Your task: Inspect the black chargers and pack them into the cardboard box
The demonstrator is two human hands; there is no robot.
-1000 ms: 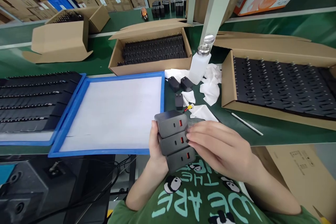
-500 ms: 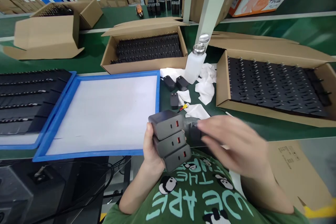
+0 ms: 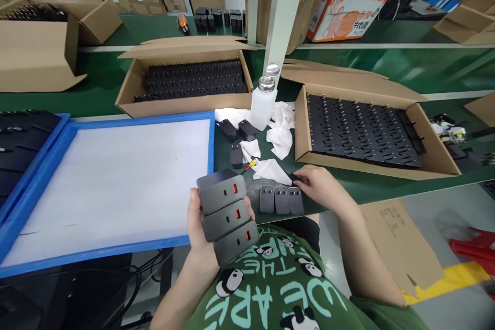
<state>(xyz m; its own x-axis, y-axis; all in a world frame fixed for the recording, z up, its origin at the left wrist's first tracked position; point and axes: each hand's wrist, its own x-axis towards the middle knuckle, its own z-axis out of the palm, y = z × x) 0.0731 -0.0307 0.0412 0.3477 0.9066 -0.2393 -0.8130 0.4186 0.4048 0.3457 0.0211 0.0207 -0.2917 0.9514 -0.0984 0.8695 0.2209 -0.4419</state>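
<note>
My left hand (image 3: 201, 232) is wrapped round a stack of three dark grey chargers (image 3: 228, 216); their faces with an orange-red port and a small slot are towards me. My right hand (image 3: 319, 185) reaches to the bench with thumb and fingers pinched at a small dark thing (image 3: 293, 177), mostly hidden by the fingertips. Just below those fingers, three chargers (image 3: 281, 200) lie in a row near the bench edge, prongs up. Beside the hand is a crumpled white cloth (image 3: 271, 171). A cable end with red and yellow parts (image 3: 249, 166) lies behind the held stack.
A blue-framed white board (image 3: 135, 175) lies to the left. Cartons of black chargers stand at the back (image 3: 185, 98) and right (image 3: 371, 162). Several loose chargers (image 3: 236, 155), white wipes (image 3: 280, 142) and a white pump bottle (image 3: 263, 103) sit between them. A post (image 3: 284, 15) rises behind.
My view has turned to the right. My right hand has moved away from beside the held stack to the bench on the right, and the row of three chargers now shows fully.
</note>
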